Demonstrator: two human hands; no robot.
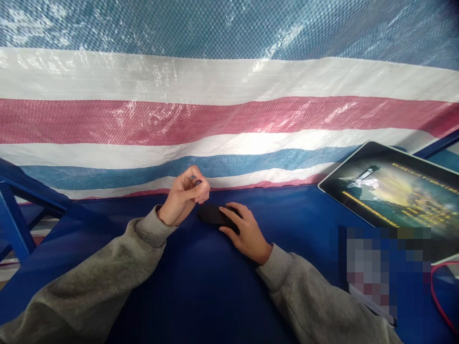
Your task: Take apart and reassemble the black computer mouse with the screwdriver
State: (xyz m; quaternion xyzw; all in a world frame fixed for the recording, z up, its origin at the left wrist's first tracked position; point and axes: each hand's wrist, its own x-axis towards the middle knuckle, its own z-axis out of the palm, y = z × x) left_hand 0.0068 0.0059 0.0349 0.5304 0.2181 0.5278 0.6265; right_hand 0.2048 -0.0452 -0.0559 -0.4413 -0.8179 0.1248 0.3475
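Observation:
A small black oval object (pixel 211 213), like a mouse or case, lies on the blue tabletop (pixel 201 282). My right hand (pixel 244 233) rests on its right end, fingers curled over it. Raised just above and left of the object, my left hand (pixel 184 195) has its fingers pinched together on a tiny item near the fingertips that I cannot make out. Both arms wear grey sleeves.
A tablet (pixel 394 191) with a lit screen leans at the right. A striped red, white and blue tarp (pixel 229 119) hangs behind the table. A blue metal frame (pixel 21 200) stands at the left. A red cable (pixel 439 296) loops at the right edge.

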